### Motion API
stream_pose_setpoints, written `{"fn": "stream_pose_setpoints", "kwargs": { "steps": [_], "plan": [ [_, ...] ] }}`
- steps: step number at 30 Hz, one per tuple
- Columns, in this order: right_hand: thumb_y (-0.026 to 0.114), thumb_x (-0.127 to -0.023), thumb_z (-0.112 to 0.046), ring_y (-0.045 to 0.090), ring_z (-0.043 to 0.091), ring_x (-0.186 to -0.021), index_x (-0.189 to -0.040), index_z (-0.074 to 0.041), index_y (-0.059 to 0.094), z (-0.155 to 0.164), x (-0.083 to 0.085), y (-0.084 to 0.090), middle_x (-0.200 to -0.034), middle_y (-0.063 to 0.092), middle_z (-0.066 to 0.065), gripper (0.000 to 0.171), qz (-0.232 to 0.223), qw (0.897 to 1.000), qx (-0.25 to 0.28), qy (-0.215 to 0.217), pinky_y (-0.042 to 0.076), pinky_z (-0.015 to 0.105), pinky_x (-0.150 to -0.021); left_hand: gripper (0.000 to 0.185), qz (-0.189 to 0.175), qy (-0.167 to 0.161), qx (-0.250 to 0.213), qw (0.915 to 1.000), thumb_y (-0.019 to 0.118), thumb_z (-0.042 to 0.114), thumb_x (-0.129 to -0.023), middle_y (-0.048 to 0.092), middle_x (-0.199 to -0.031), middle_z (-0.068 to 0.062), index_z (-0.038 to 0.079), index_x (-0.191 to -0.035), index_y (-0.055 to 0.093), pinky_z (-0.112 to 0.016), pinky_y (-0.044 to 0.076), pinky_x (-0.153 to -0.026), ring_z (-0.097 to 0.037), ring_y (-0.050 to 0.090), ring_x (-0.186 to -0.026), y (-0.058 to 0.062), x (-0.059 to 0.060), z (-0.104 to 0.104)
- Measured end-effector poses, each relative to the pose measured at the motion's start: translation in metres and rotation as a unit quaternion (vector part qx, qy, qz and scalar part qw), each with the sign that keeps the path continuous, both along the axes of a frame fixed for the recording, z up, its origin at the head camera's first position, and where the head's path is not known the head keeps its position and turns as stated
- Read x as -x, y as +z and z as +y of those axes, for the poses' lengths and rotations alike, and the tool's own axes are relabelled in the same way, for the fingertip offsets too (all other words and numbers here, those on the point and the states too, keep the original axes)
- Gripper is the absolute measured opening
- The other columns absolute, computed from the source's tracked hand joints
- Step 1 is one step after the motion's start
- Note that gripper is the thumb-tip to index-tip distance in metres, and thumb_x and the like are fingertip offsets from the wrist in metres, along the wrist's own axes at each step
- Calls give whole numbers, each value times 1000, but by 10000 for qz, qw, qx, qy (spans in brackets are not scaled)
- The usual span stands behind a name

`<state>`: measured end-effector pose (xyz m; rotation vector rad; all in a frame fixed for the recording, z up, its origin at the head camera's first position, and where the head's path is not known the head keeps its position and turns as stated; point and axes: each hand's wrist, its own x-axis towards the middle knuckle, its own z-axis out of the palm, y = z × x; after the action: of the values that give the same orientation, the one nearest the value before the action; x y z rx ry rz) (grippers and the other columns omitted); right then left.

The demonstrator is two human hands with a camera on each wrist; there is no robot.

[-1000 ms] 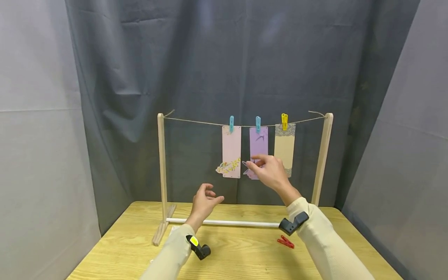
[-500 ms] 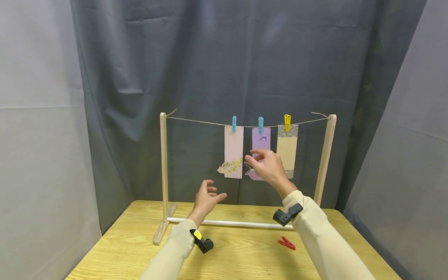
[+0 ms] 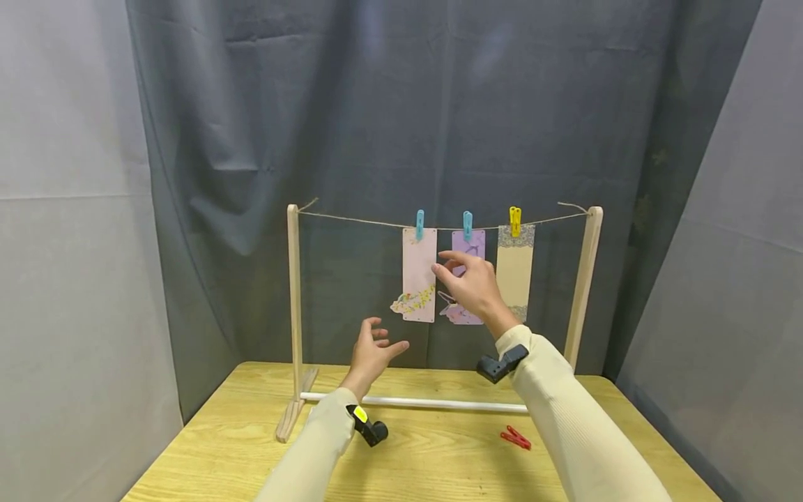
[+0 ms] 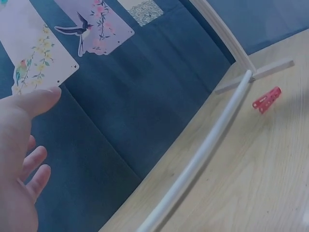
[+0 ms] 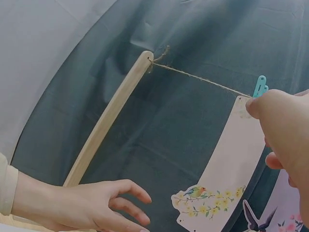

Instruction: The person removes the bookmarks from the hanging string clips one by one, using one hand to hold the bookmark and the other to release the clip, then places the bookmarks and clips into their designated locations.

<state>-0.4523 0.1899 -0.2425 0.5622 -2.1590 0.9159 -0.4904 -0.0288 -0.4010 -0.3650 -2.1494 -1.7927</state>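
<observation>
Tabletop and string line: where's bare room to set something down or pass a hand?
Bare wood lies on the yellow wooden table in front of the white base rod, up to the red plastic clothespin. The twine line is bare from the left wooden post to the pink paper card. The right stretch is crowded: three pegged cards, with the right hand in front.

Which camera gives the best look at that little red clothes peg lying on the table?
The left wrist view: the red peg lies close and unobstructed on the table. The head view shows it small, beside the right sleeve. The right wrist view misses it.
</observation>
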Motion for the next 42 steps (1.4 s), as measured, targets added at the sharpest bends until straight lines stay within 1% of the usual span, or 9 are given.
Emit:
{"fn": "stream_pose_setpoints", "kwargs": {
  "steps": [7,12,14,20,27,34,38,41,42],
  "plan": [
    [68,-100,-34,65,19,-68,-132,-6,70,-1,8,0,-105,72,8,43,59,9997,222,93,52,37,-62,84,-28,-29,-257,9997,90,24,-83,55,-139,-20,14,-150,40,-54,52,-95,-42,56,-127,5,3,2],
    [69,-99,-34,65,21,-67,-132,-7,70,-1,11,3,-107,72,8,43,75,9996,224,174,51,37,-64,84,-3,-3,-259,9997,90,24,-83,54,-140,-20,13,-150,40,-54,52,-96,-43,55,-127,7,4,2],
    [69,-99,-34,66,24,-71,-133,-6,69,-2,13,4,-108,72,8,44,95,9994,224,233,51,39,-66,84,8,-6,-284,9996,90,23,-83,54,-140,-20,12,-150,40,-54,52,-96,-43,55,-127,8,5,3],
    [70,-99,-33,67,34,-96,-135,-4,67,-4,16,8,-120,68,13,46,223,9987,290,366,56,46,-81,87,28,-92,-399,9992,92,24,-81,51,-146,-17,13,-150,40,-54,49,-101,-39,53,-130,12,5,6],
    [71,-98,-33,60,38,-117,-137,-5,66,-6,24,17,-127,65,16,48,337,9985,261,343,53,51,-90,91,115,-163,-470,9987,92,19,-80,46,-151,-21,11,-152,37,-58,45,-105,-46,46,-136,13,12,14],
    [69,-100,-35,60,33,-115,-144,-9,61,-15,32,29,-137,59,15,51,289,9987,167,390,53,48,-90,95,82,-118,-532,9985,93,20,-78,45,-152,-19,14,-154,37,-57,41,-108,-45,43,-138,15,13,17],
    [67,-102,-33,70,30,-99,-149,-11,55,-16,32,36,-147,52,15,54,209,9987,175,437,54,48,-92,95,68,-161,-542,9984,93,22,-79,43,-154,-18,18,-155,35,-58,40,-109,-45,40,-140,18,13,19],
    [67,-102,-31,74,30,-79,-153,-12,50,-16,33,40,-151,48,14,57,150,9989,230,386,50,50,-101,95,82,-173,-555,9983,92,23,-80,42,-154,-18,19,-155,34,-58,41,-108,-44,40,-141,20,14,20],
    [67,-102,-30,74,30,-79,-154,-12,48,-16,33,42,-152,48,14,59,138,9989,252,366,48,50,-103,96,93,-182,-561,9982,92,23,-80,42,-154,-17,19,-156,34,-58,41,-108,-44,39,-141,20,15,20]
  ]
}}
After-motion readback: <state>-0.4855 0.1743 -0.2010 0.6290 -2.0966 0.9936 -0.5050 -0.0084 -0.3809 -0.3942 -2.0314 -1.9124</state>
